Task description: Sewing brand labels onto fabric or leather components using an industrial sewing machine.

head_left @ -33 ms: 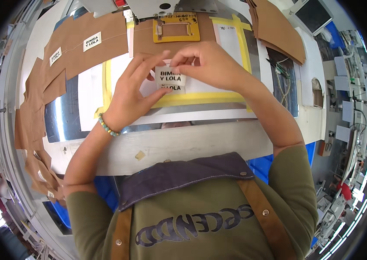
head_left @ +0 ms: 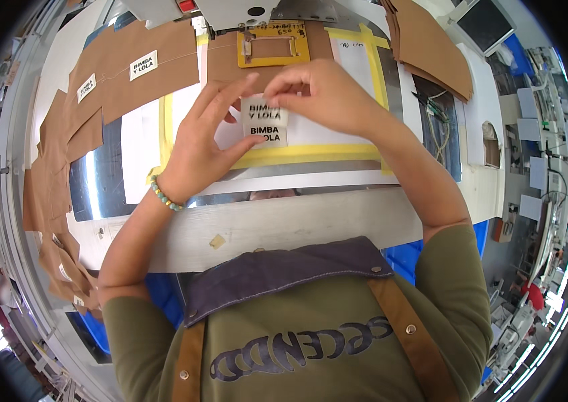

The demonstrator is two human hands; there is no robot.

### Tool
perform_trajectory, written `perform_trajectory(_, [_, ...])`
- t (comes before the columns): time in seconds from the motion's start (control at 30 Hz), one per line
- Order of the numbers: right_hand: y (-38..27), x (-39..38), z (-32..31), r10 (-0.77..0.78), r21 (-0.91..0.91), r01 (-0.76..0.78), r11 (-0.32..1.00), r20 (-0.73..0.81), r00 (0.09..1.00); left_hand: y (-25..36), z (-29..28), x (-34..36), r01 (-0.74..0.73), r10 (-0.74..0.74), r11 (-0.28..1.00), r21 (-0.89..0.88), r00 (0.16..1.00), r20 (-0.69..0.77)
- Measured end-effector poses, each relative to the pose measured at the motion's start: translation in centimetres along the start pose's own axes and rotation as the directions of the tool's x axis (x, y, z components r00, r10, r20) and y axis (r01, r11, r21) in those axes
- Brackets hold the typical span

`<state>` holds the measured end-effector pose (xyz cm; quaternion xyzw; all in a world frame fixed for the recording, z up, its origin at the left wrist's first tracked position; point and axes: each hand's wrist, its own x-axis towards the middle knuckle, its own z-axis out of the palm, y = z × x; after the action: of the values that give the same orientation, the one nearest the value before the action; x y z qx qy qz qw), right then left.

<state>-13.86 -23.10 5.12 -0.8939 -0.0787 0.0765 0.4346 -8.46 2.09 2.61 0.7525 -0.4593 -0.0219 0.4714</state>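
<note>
Two small white labels with black lettering are in front of me, one above the other. My right hand (head_left: 324, 90) pinches the upper label (head_left: 264, 112) at its top right corner. My left hand (head_left: 207, 137) is spread, fingers apart, and its thumb tip rests on the lower label (head_left: 260, 136) near its middle. A white sheet edged with yellow tape (head_left: 324, 153) lies beneath both labels. Just beyond my hands, a yellow rectangular frame (head_left: 246, 61) lies on brown material under the machine head (head_left: 230, 13).
To the left runs a chain of brown pieces (head_left: 113, 70), two bearing similar white labels (head_left: 143, 65). Brown sheets (head_left: 434, 53) are stacked at the far right, near a dark screen (head_left: 485, 27). Tools and a cord (head_left: 436, 120) lie right of my forearm.
The upper label and my right hand have shifted slightly upward. More of the lower label shows below it. The yellow frame's upper part has shifted a little; my left hand hardly moved.
</note>
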Motion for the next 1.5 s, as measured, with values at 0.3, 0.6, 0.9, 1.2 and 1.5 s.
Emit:
perform_trajectory(0.3, [5.7, 7.6, -3.6, -0.087, -0.241, -0.005, 0.97, -0.369, 0.925, -2.3, -2.5, 3.0, -0.137, 0.123, 0.928, 0.346, 0.99, 0.064])
perform_trajectory(0.6, [6.2, 8.6, -3.0, -0.013, -0.107, -0.021, 0.994, -0.303, 0.953, -4.4, -1.2, 5.0, -0.213, 0.164, 0.886, 0.411, 0.975, 0.153])
perform_trajectory(0.9, [6.6, 6.3, -3.2, -0.268, -0.445, 0.117, 0.888, -0.294, 0.918, -6.8, -0.1, 6.1, -0.246, 0.159, 0.841, 0.481, 0.964, 0.215])
perform_trajectory(1.2, [6.5, 4.9, -2.6, -0.514, -0.788, 0.293, 0.541, -0.034, 0.857, -7.6, -0.6, 6.5, -0.229, 0.166, 0.888, 0.4, 0.969, 0.185])
perform_trajectory(1.5, [6.0, 5.2, -1.8, -0.427, -0.694, 0.349, 0.63, 0.067, 0.902, -6.9, -2.5, 5.6, -0.082, 0.038, 0.902, 0.425, 0.993, 0.111])
